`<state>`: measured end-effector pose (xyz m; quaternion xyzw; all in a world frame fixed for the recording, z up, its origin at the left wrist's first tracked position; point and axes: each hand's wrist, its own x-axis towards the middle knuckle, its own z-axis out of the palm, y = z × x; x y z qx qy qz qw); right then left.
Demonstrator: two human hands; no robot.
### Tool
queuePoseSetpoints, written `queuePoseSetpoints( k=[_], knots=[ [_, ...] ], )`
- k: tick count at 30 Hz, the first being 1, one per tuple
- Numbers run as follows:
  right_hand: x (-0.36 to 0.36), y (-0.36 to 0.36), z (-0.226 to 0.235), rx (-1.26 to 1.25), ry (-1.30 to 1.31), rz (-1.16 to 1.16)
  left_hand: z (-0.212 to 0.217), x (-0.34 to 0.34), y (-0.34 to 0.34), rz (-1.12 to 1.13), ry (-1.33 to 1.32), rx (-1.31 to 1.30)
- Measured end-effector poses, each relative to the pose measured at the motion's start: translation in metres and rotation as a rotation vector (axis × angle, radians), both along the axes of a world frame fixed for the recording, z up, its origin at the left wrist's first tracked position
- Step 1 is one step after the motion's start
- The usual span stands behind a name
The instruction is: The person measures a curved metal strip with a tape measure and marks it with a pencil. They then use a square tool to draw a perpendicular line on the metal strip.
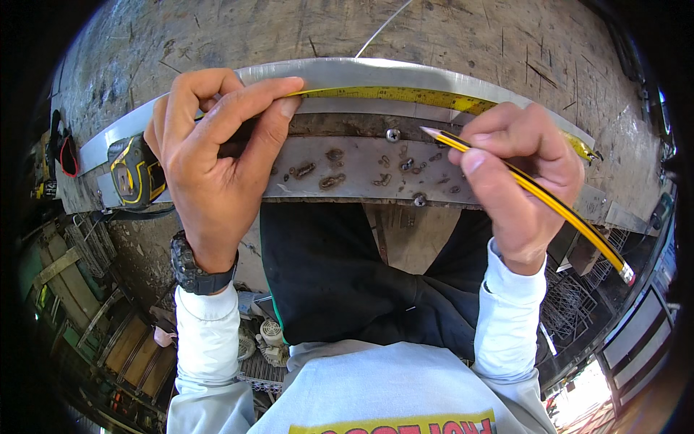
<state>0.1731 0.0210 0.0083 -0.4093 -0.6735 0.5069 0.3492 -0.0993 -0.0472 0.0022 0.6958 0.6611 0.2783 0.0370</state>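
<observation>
Your left hand [210,148] pinches the yellow tape blade [405,95] between thumb and forefinger, with its case [132,173] just left; your right hand [531,159] grips a pencil [553,199], its point apart from the blade's near edge. The blade runs along a grey metal strip [347,70] on the bench [246,32]. For accuracy, keep the blade straight and flat, and read from directly above.

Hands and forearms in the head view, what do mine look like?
Your left hand and right hand are both ungloved. A chunky black watch is on the left side; none shows on the right. Both sleeves are long, creased, white toward the hands.
</observation>
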Motion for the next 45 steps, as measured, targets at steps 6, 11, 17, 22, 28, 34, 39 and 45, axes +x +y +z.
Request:
queuePoseSetpoints(
  k=[6, 11, 17, 22, 28, 34, 39, 45],
  knots=[
    [0.000, -0.001, 0.002, -0.023, 0.032, -0.031, -0.001, 0.001, 0.000, 0.006, 0.009, 0.015],
    [0.002, -0.001, -0.002, -0.010, 0.053, -0.011, -0.002, -0.001, 0.000, 0.032, 0.014, 0.052],
    [-0.002, -0.004, -0.001, -0.025, 0.077, -0.032, -0.005, -0.008, -0.002, 0.023, 0.051, 0.098],
    [-0.011, -0.005, -0.001, 0.094, 0.074, 0.033, -0.004, -0.008, -0.003, 0.033, 0.052, 0.079],
    [-0.024, -0.007, -0.008, 0.155, 0.020, 0.046, -0.004, -0.008, -0.002, 0.037, 0.033, 0.079],
    [-0.027, -0.006, -0.006, 0.155, -0.024, 0.027, -0.005, -0.008, -0.002, 0.037, 0.018, 0.078],
    [-0.027, -0.005, -0.007, 0.192, -0.043, 0.031, -0.005, -0.008, -0.002, 0.037, 0.016, 0.078],
    [-0.027, -0.004, -0.008, 0.200, -0.042, 0.040, -0.007, -0.008, -0.002, 0.034, 0.021, 0.088]
  ],
)
